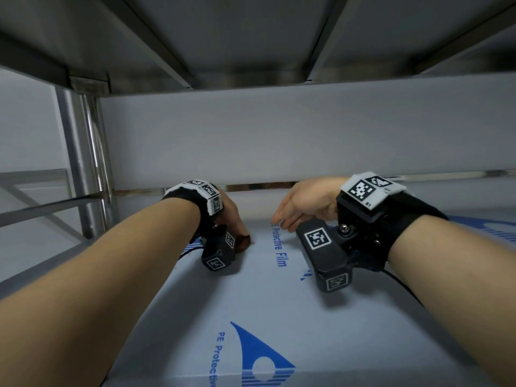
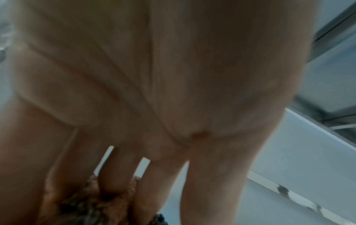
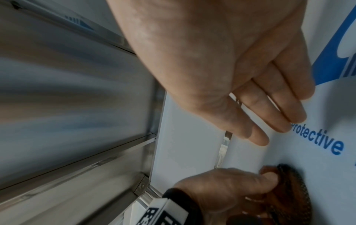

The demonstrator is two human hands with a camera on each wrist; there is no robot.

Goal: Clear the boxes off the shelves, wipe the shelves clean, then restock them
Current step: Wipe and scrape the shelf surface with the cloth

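— Pressing what, that left hand (image 1: 229, 216)?
— A brown cloth (image 3: 289, 191), fingers curled on it, down on the film-covered shelf (image 1: 279, 303).
— And the right hand (image 1: 304, 202)?
— Fingers straight, together, just above the film.

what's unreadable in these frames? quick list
- Cloth under the left hand: the head view shows only a brown sliver, and the fingers cover most of it in both wrist views, so its full shape is unknown.
- Right hand fingertips: whether they touch the shelf is unclear.
- Boxes: none in view.
- Printed film text: cut off by the bottom edge in the head view.
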